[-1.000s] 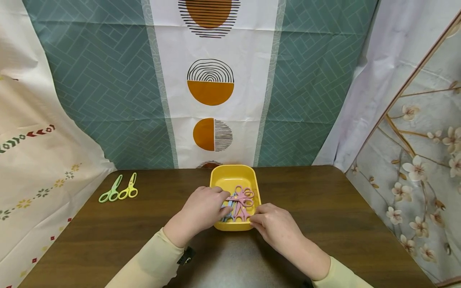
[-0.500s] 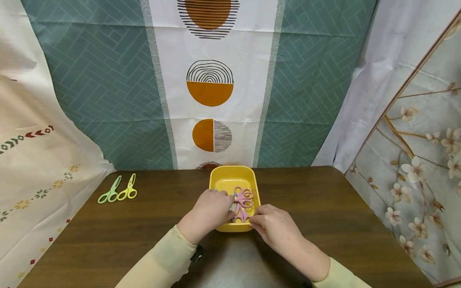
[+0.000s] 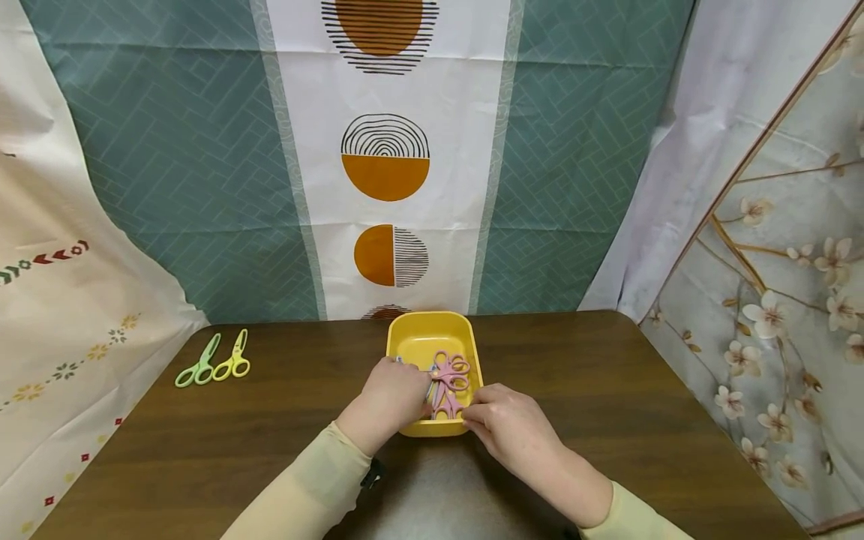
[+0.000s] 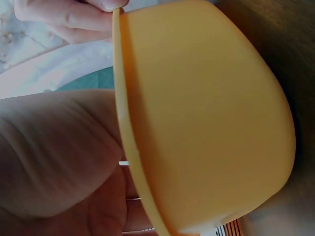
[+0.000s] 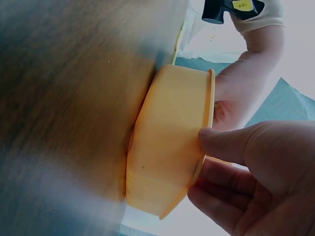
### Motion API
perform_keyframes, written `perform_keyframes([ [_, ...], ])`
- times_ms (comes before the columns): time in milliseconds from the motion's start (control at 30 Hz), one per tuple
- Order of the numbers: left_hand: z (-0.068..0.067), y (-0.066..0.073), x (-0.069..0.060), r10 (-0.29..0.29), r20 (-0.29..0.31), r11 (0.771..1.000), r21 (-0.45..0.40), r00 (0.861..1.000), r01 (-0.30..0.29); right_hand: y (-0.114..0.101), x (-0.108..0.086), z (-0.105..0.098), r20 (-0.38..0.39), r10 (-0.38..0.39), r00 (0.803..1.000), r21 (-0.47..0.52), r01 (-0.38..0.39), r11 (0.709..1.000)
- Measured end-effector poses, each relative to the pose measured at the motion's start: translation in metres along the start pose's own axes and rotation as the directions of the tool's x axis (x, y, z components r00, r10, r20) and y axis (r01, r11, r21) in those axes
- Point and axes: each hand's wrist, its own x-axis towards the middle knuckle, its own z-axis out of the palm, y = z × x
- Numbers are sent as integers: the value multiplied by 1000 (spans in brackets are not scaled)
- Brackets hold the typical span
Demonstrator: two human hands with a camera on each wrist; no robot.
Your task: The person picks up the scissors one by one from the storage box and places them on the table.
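A yellow bin (image 3: 432,322) with rounded corners stands on the table, holding pink scissors (image 3: 445,375) and some blue pieces mostly covered by my left hand. My left hand (image 3: 394,394) reaches over the bin's left side, down among the scissors. Its fingertips are hidden, and the left wrist view shows only thin bright edges beside the fingers behind the bin wall (image 4: 211,108). At the near right corner, my right hand (image 3: 513,424) pinches the bin's rim between thumb and fingers. The right wrist view shows that thumb (image 5: 221,142) on the outside of the wall.
Green scissors (image 3: 200,367) and yellow scissors (image 3: 234,360) lie side by side at the far left of the dark wooden table (image 3: 574,360). A patterned curtain (image 3: 560,187) hangs behind the table, with floral cloth (image 3: 769,360) along the right side.
Over the last second my left hand has moved right and deeper into the bin, covering more of the blue scissors. My right hand keeps its hold on the rim. The head view shifts slightly.
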Motion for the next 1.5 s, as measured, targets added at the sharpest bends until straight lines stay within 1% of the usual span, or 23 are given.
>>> perform_keyframes([
  [100, 1, 0, 0, -7, 17, 1000, 15, 1000, 7, 0, 1, 0, 6, -7, 1000, 1, 7, 1000],
  [300, 2, -1, 2, 5, -17, 998, 57, 1000, -4, 0, 2, -1, 6, 7, 1000, -1, -7, 1000],
  [400, 3, -1, 2, 14, -23, 996, 85, 1000, -12, 0, 2, -1, 10, 7, 1000, 7, -8, 1000],
  [500, 5, -1, 3, 25, -14, 996, 91, 1000, -23, 0, 2, -1, 11, 4, 1000, 12, -4, 1000],
  [667, 8, -2, 4, 32, -3, 994, 107, 999, -32, -1, 2, 0, -8, -1, 1000, 12, 1, 1000],
  [867, 14, -3, 5, 42, 0, 997, 71, 999, -42, -2, 1, 1, -1, -9, 1000, -2, 9, 1000],
  [1100, 16, -4, 11, 72, 11, 997, 31, 997, -72, -3, -2, 0, -19, 24, 1000, -2, -25, 1000],
  [1267, 20, -3, 8, 59, 46, 998, 3, 997, -59, -6, -4, 3, -8, 14, 1000, 14, -13, 1000],
  [1500, 15, -3, 9, 50, 26, 999, -3, 998, -50, -3, -1, 0, -5, 10, 1000, -14, -10, 1000],
])
